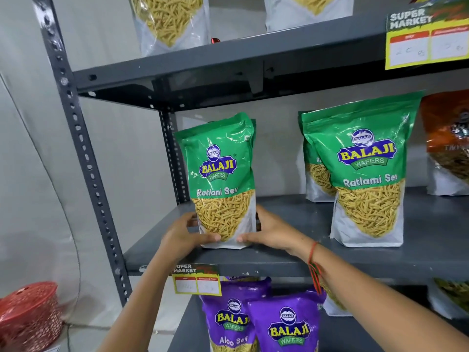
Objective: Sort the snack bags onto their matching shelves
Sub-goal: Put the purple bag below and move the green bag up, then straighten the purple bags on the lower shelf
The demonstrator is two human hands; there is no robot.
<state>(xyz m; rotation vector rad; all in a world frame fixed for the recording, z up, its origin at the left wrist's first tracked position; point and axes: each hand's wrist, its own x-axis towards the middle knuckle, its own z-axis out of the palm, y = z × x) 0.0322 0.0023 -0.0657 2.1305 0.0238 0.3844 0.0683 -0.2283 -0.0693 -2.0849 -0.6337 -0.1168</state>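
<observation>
A green Ratlami Sev bag [220, 171] stands upright near the left end of the middle grey shelf [291, 260], with a second green bag partly hidden right behind it. My left hand [184, 235] grips its lower left side and my right hand [270, 231] grips its lower right side, thumbs on the front. Two more green Ratlami Sev bags [368, 171] stand further right on the same shelf. Purple Aloo Sev bags [284, 323] stand on the shelf below.
An orange bag [446, 141] stands at the shelf's right end. The top shelf [228, 72] carries clear-fronted sev bags [170, 21]. Yellow price tags [426, 39] hang on shelf edges. A perforated upright post [83, 158] frames the left side. A red basket [28, 316] sits low left.
</observation>
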